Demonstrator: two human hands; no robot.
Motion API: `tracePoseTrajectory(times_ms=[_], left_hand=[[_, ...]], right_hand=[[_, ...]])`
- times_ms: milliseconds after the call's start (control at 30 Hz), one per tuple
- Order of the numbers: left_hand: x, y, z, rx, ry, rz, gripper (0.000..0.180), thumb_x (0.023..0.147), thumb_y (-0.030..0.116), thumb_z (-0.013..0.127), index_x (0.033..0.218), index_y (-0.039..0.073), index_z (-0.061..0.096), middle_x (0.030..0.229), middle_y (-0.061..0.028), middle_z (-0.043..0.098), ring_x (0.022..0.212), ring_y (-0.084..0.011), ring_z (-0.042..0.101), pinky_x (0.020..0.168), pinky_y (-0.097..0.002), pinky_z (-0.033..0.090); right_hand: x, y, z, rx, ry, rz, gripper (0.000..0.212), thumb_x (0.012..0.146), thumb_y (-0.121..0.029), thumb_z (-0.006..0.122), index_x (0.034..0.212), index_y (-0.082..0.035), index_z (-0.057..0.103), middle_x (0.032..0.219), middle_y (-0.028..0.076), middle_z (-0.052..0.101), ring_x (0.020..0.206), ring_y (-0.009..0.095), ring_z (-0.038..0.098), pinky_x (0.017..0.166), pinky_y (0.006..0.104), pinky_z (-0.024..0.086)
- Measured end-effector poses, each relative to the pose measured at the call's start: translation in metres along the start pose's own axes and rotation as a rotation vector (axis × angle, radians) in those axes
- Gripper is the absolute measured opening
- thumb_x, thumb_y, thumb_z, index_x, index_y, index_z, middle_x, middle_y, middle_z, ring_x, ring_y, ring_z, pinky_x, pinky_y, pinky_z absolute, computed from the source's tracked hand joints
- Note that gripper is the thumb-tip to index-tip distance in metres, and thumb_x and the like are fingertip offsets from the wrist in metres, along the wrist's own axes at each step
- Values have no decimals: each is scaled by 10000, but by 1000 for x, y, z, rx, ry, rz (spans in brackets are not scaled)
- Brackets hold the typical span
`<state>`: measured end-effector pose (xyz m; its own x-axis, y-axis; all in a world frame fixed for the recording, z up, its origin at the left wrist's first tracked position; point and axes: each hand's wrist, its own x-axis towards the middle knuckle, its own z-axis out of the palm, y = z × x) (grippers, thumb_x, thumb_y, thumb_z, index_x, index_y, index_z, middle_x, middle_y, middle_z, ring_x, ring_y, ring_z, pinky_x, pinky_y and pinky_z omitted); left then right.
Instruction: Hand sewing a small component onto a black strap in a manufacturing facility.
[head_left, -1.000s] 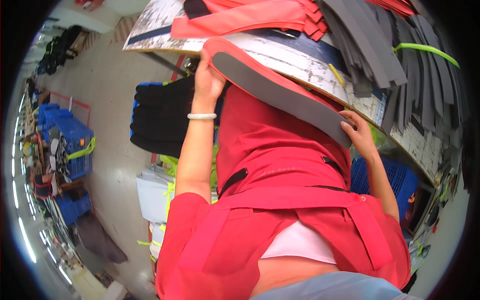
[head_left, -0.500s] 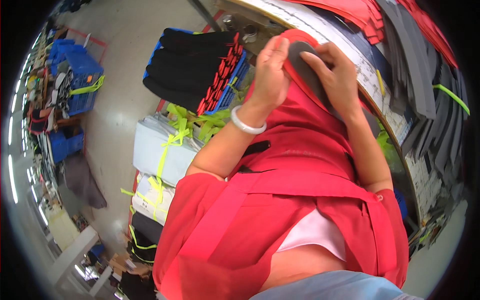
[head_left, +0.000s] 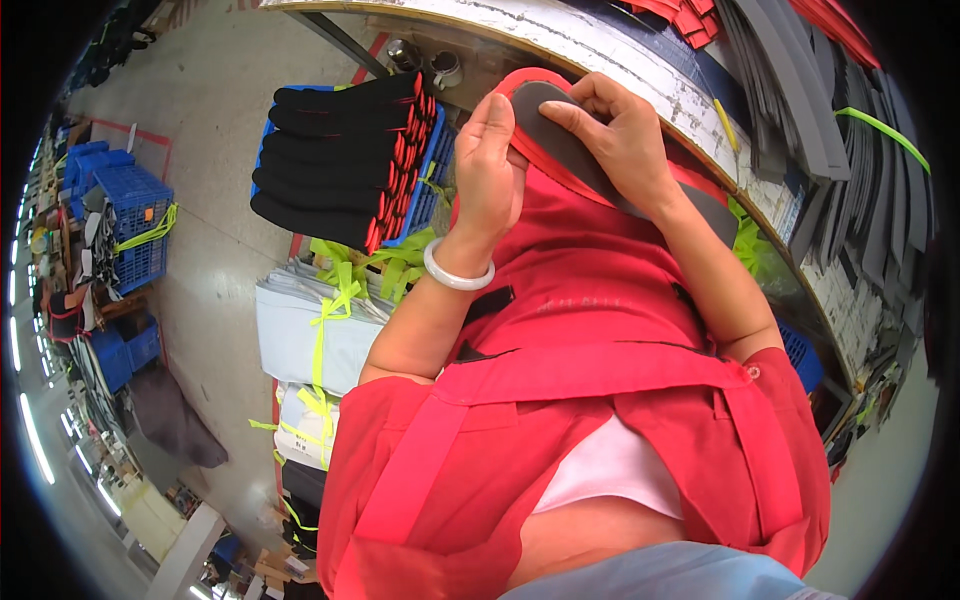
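Note:
A long flat strip with a rounded end is held up at the table's edge: a dark grey layer (head_left: 562, 142) lies on a red layer (head_left: 516, 84) whose rim shows around it. My left hand (head_left: 490, 172), a white bangle on its wrist, grips the strip's left edge, its thumb up beside the rounded end. My right hand (head_left: 622, 140) is closed at the strip's other edge, its thumb pressed flat on the grey face and its fingers curled. The strip's tail (head_left: 705, 205) runs out past my right forearm along the table edge.
Left of my hands stands a blue crate (head_left: 428, 175) stacked with black, red-edged pieces (head_left: 330, 150). Nearer is a pale bundle (head_left: 310, 325) tied with yellow-green ribbon. The worn white table (head_left: 560, 40) carries grey strips (head_left: 800, 110) and a yellow tool (head_left: 726, 124). Mugs (head_left: 446, 68) stand under it.
The view has shifted, so the crate and table sit further left. My left hand has slid a little down the strip's edge; more grey face shows, and my right thumb still presses on it.

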<state>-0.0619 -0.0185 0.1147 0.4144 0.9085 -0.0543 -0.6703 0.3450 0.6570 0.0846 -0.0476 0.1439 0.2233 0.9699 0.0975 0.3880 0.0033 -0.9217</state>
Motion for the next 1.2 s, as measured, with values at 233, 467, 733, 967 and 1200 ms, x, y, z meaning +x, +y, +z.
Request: tracePoseTrajectory(times_ms=[233,467,733,967,1200], left_hand=[[-3,-3,1,-17,19,6,316,1028,247,413,1115,-20,558,1067,-100,630,971,-160,613,864,-280,497],[-7,-10,-7,12,-11,-10,343,1032,260,388,1144,-14,561,1113,-114,618,1038,-190,595,935,-312,464],[-1,-2,-29,55,-44,-207,317,1013,206,423,1140,-38,582,1085,-119,644,1007,-201,618,918,-332,480],[32,12,-69,287,-399,-843,316,926,116,588,1174,-80,582,1095,-116,658,940,-159,648,866,-292,517],[5,4,-50,192,-370,-736,325,921,123,598,1204,-35,579,1080,-87,648,963,-137,635,863,-261,512]], right_hand=[[0,3,5,38,3,44,273,815,-241,749,839,13,651,668,66,657,596,77,585,531,226,450],[-5,14,6,-105,-64,113,390,817,-366,730,878,16,682,674,74,649,626,93,583,574,262,470],[-23,30,6,55,-139,199,439,808,-414,732,838,22,690,631,34,599,592,69,521,529,282,420],[-35,18,3,-85,-311,248,464,780,-414,753,857,36,669,642,59,591,594,98,529,549,290,436],[-37,17,-2,45,-349,236,457,786,-380,758,910,49,661,724,57,632,672,90,570,615,269,474]])
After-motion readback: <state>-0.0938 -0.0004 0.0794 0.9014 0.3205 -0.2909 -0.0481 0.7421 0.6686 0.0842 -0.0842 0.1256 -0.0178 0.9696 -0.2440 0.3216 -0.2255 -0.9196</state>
